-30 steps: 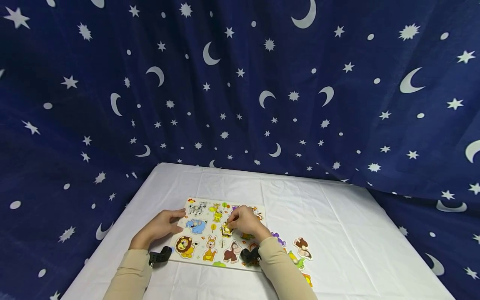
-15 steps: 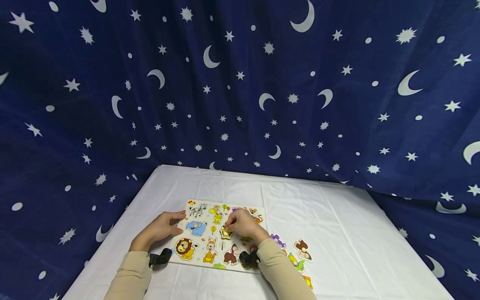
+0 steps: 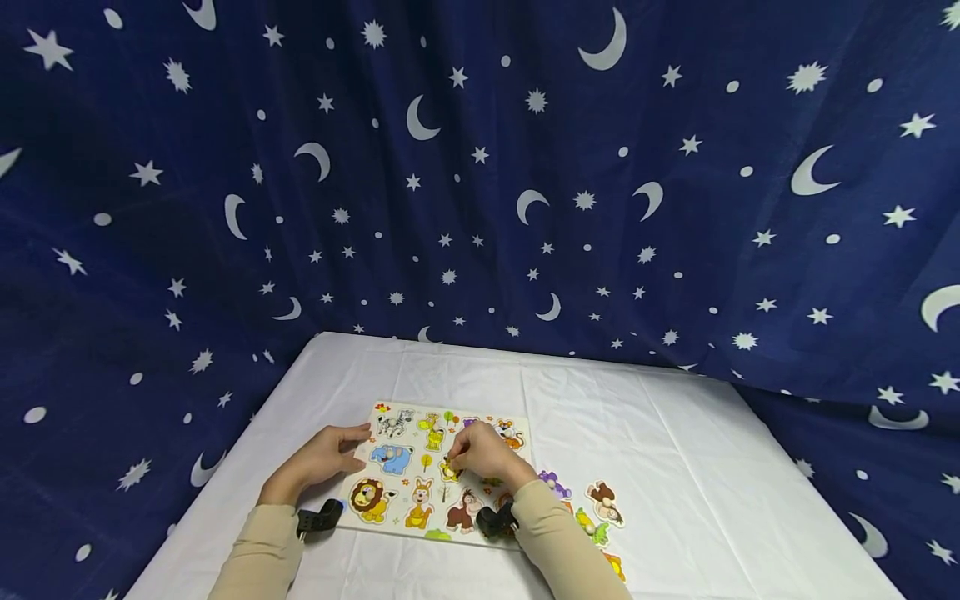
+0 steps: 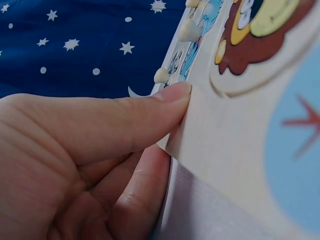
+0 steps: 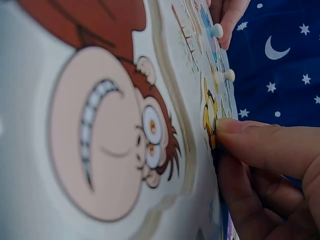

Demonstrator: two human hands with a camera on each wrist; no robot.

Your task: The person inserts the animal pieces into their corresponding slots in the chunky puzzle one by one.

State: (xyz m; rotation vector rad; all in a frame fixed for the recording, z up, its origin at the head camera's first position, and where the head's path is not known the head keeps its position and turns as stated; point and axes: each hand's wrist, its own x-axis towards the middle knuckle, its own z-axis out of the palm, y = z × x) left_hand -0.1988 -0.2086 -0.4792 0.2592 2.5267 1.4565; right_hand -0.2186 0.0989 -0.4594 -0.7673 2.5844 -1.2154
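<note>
Puzzle board [image 4: 215, 130] taken as landmark. Right hand [image 3: 487, 454], over the board's middle, pinches the yellow animal piece [image 3: 450, 471] between thumb and finger; its knob is hidden, and whether it sits flush in the board cannot be told. Left hand [image 3: 326, 454] at the board's left edge, thumb and forefinger spread, thumb tip touching the rim; cannot tell how firmly it holds.

Hazards, as judged: pressed askew, the yellow piece could catch on its slot's lip in the board. A light left-hand touch might let the board skid or twist on the white cloth [image 3: 660, 467]. Right of the board lie loose pieces: purple [image 3: 553, 486], brown monkey [image 3: 606, 503], green [image 3: 592, 527], orange [image 3: 614, 567]. The right sleeve [image 3: 566, 542] overhangs some of these; lowered, it could drag them.
</note>
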